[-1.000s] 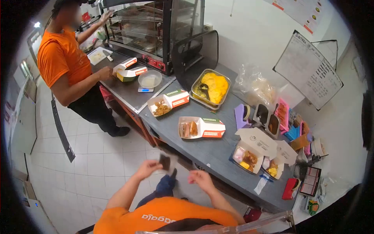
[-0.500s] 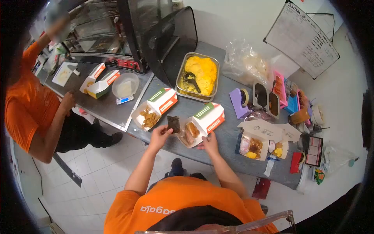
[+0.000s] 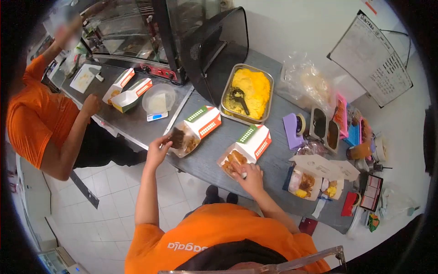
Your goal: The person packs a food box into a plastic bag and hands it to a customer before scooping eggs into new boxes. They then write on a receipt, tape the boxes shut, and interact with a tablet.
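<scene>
My left hand [image 3: 159, 148] pinches a dark brown flat packet [image 3: 176, 137] over the open end of the left food box [image 3: 205, 123], which holds brown food pieces. My right hand [image 3: 249, 177] reaches into the front of the right food box [image 3: 254, 140], its fingers on the food [image 3: 234, 160]; whether they grip a piece is hard to make out. Both boxes are white, green and red and lie on the grey table [image 3: 200, 166]. Behind them is a metal tray of yellow food [image 3: 258, 91] with a black scoop [image 3: 240, 100] in it.
At the left a co-worker in an orange shirt [image 3: 43, 123] stands by more boxes [image 3: 132, 95], a bowl [image 3: 158, 98] and a heated cabinet [image 3: 157, 71]. To the right are a purple tape dispenser [image 3: 292, 131], sauce containers [image 3: 325, 129] and open cardboard boxes [image 3: 319, 167].
My left hand has carried the dark packet left, from beside the right box to the left box. My right hand has moved from the right box's side onto its food.
</scene>
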A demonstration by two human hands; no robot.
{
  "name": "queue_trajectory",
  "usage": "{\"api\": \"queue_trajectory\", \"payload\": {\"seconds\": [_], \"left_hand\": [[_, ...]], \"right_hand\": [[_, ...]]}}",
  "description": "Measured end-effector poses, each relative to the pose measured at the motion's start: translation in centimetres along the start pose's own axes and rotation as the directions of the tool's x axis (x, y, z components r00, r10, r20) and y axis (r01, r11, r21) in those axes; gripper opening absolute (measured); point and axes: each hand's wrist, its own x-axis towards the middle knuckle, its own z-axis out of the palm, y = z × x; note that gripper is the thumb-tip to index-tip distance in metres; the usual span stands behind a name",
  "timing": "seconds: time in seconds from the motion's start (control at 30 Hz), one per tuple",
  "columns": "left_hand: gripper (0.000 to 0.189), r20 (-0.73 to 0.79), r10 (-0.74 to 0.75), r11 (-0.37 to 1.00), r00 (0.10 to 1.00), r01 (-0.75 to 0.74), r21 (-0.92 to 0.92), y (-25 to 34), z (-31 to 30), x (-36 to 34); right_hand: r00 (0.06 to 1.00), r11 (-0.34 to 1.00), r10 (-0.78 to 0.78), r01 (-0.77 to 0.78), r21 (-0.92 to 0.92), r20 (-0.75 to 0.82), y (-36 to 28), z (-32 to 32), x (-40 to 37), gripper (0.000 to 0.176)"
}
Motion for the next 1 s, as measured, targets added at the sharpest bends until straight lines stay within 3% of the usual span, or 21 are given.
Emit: {"api": "queue_trajectory", "payload": {"seconds": [0.03,0.07,0.13,0.17,0.2,0.27,0.3,0.37,0.4,0.43,0.53,0.57,0.63,0.67,0.73,0.77,0.8,0.87,0.9,0.93,1.0], "left_hand": [[0.032,0.067,0.094,0.97,0.993,-0.107,0.218,0.3,-0.1,0.9],[0.032,0.063,0.091,0.971,0.994,-0.103,0.218,-0.4,0.2,1.8],[0.029,-0.187,0.364,0.85,0.913,-0.243,0.467,-3.8,2.3,3.4],[0.029,-0.142,0.13,0.952,0.981,-0.084,0.294,-6.1,2.9,3.8],[0.029,-0.137,0.127,0.953,0.982,-0.083,0.292,-6.3,2.7,3.5],[0.039,0.158,-0.227,0.947,0.961,0.18,0.266,-6.3,2.7,3.0],[0.039,0.168,-0.223,0.948,0.96,0.174,0.266,-5.9,3.3,2.2],[0.038,0.0,-0.183,0.983,0.983,0.183,-0.021,-4.5,4.9,-0.5],[0.035,-0.264,0.04,0.988,0.964,0.002,0.156,-1.7,5.9,-1.9],[0.032,-0.465,0.297,0.923,0.834,-0.126,0.363,2.0,7.1,-3.1],[0.037,-0.056,0.431,0.898,0.901,-0.422,0.127,8.7,11.5,-4.0],[0.048,-0.057,0.476,0.875,0.877,-0.467,0.125,9.0,14.6,-3.4],[0.055,0.127,0.016,0.988,0.992,0.003,-0.153,7.9,21.1,-0.7],[0.055,0.128,0.027,0.988,0.991,-0.007,-0.154,10.1,20.4,0.0],[0.06,0.335,0.008,1.0,0.942,-0.016,0.022,15.6,17.6,0.6],[0.059,0.319,0.141,0.972,0.937,-0.193,0.137,14.8,18.2,1.2],[0.059,0.322,0.149,0.971,0.935,-0.2,0.132,14.6,18.8,1.2],[0.059,-0.001,0.377,0.843,0.926,-0.342,0.415,13.5,20.2,0.4],[0.056,0.002,0.367,0.905,0.93,-0.357,0.232,13.2,20.4,1.3],[0.056,0.009,0.363,0.905,0.932,-0.355,0.235,12.8,20.5,1.7],[0.05,0.236,0.113,0.985,0.965,-0.139,0.098,14.6,18.7,2.0]], "right_hand": [[0.994,1.0,-0.021,0.021,-0.003,-0.108,0.5,0.4,-0.1,0.042],[0.976,0.999,-0.041,0.04,-0.009,-0.215,1.2,0.9,0.0,0.043],[0.938,0.992,-0.005,0.047,0.113,-0.348,4.1,3.8,0.8,0.045],[0.881,0.971,0.054,0.064,0.232,-0.47,5.1,4.7,0.9,0.048],[0.882,0.971,0.058,0.058,0.231,-0.467,5.3,4.6,0.8,0.048],[0.92,0.772,0.33,-0.135,0.621,-0.211,5.9,3.8,1.2,0.054],[0.938,0.816,0.311,-0.179,0.55,-0.155,6.7,3.3,1.3,0.055],[0.943,0.862,0.261,-0.132,0.489,-0.206,10.4,5.1,1.9,0.056],[0.948,0.903,0.197,-0.075,0.424,-0.25,11.6,5.6,2.2,0.056],[0.948,0.94,0.186,-0.095,0.329,-0.259,11.2,4.1,2.5,0.055],[0.926,0.706,0.279,-0.018,0.708,-0.255,11.1,3.1,6.3,0.061],[0.934,0.551,0.311,-0.024,0.834,-0.179,9.4,1.3,7.3,0.069],[0.917,0.73,0.316,-0.073,0.68,-0.241,7.3,-0.9,8.3,0.073],[0.914,0.729,0.318,-0.067,0.681,-0.25,5.7,-2.4,7.9,0.073],[0.933,0.949,0.226,-0.146,0.278,-0.28,2.8,-5.4,6.8,0.076],[0.918,0.96,0.157,-0.056,0.274,-0.364,3.2,-5.0,6.8,0.076],[0.915,0.961,0.161,-0.059,0.271,-0.371,2.9,-5.3,6.7,0.076],[0.917,0.977,0.092,-0.008,0.214,-0.387,2.1,-5.6,6.6,0.077],[0.944,0.976,0.056,0.016,0.216,-0.326,2.0,-5.7,6.7,0.067],[0.945,0.975,0.062,0.011,0.221,-0.321,2.3,-5.3,6.9,0.067],[0.93,0.984,0.076,-0.011,0.181,-0.359,2.6,-4.8,7.5,0.055]]}}
